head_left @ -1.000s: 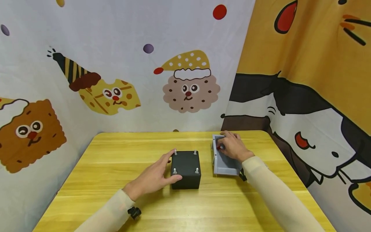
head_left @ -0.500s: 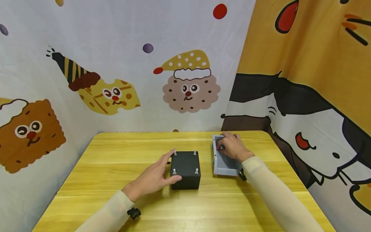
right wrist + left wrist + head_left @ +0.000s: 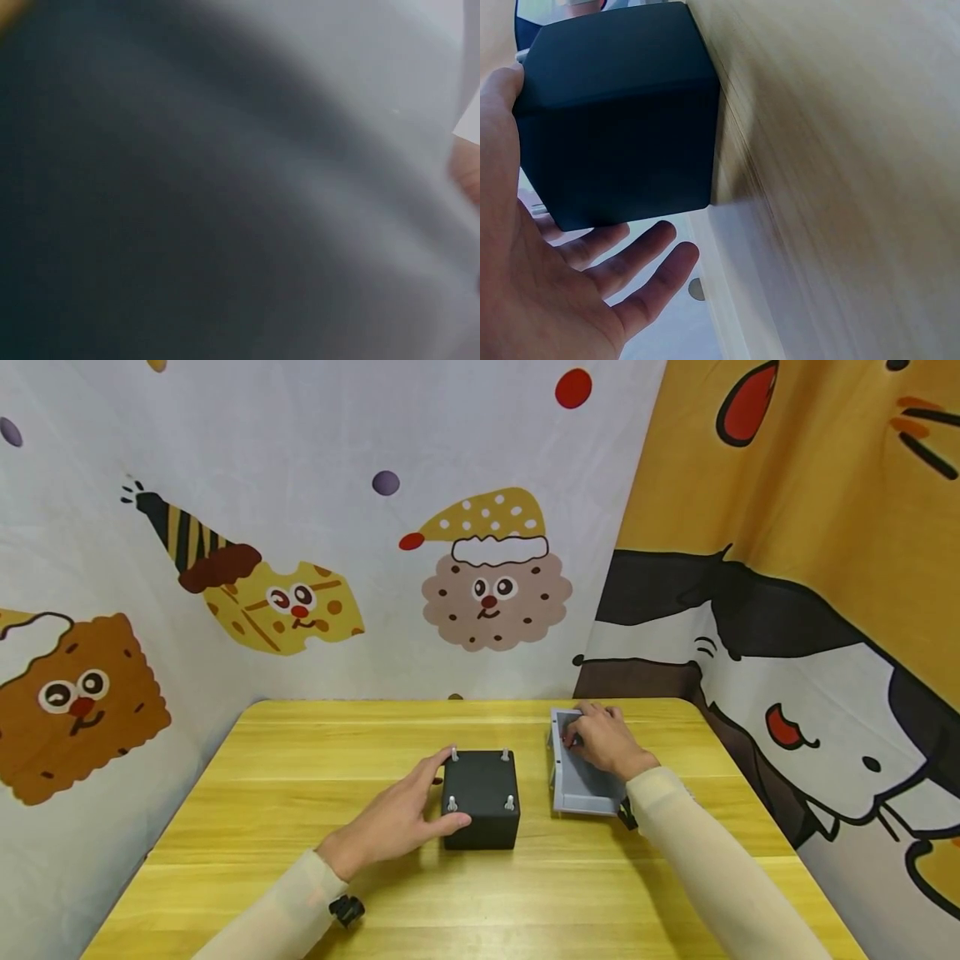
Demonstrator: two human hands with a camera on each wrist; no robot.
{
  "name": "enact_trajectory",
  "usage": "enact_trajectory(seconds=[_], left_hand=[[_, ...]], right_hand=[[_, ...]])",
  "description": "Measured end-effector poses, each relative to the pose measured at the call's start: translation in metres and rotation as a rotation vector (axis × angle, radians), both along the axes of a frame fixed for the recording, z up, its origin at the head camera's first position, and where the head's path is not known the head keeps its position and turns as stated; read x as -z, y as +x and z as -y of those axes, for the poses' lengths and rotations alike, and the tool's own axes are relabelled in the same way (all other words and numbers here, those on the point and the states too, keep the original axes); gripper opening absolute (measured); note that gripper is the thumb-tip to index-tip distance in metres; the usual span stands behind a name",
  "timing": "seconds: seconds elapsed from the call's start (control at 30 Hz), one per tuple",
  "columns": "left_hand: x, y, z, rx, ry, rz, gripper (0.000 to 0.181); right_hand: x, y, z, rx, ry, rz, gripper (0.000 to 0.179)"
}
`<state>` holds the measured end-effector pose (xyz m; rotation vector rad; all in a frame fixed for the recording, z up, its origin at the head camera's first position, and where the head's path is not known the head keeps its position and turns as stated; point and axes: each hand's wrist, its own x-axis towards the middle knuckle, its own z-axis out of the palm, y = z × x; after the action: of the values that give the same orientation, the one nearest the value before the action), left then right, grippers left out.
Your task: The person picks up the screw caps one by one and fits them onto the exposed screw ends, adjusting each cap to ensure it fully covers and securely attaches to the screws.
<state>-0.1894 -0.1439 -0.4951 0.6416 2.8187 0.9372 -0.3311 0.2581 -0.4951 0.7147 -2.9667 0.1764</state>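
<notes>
A black box stands on the table with white pegs sticking up at the corners of its top. My left hand spans its left side, thumb at the near edge and a finger at the far corner. In the left wrist view the other fingers stick out past the box. My right hand reaches into a grey open tray, fingers bent down at its far left part. A speck of dark red shows by the fingertips; I cannot tell whether they pinch it.
The wooden table runs back to a printed cloth with cartoon food figures. A yellow cloth hangs on the right. The blurred grey tray wall fills most of the right wrist view.
Both hands, the black box and the tray stay in nearly the same places. The right fingers shift slightly inside the tray, and less red shows by them than a second ago.
</notes>
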Motion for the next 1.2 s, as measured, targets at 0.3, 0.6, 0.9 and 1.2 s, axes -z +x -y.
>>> enact_trajectory(seconds=[0.3, 0.6, 0.9, 1.2], left_hand=[[-0.001, 0.0, 0.001, -0.003, -0.006, 0.008, 0.116], [0.0, -0.001, 0.002, 0.004, 0.046, 0.045, 0.117], [0.0, -0.007, 0.002, 0.025, 0.165, 0.135, 0.116], [0.002, -0.006, 0.002, 0.038, 0.2, 0.168, 0.115]], right_hand=[[0.0, 0.0, 0.0, -0.001, -0.045, 0.005, 0.009], [-0.002, 0.0, -0.003, -0.019, -0.091, 0.019, 0.014], [-0.011, 0.003, -0.008, -0.046, -0.175, -0.007, 0.013], [-0.014, 0.013, -0.006, -0.017, -0.251, -0.006, 0.013]])
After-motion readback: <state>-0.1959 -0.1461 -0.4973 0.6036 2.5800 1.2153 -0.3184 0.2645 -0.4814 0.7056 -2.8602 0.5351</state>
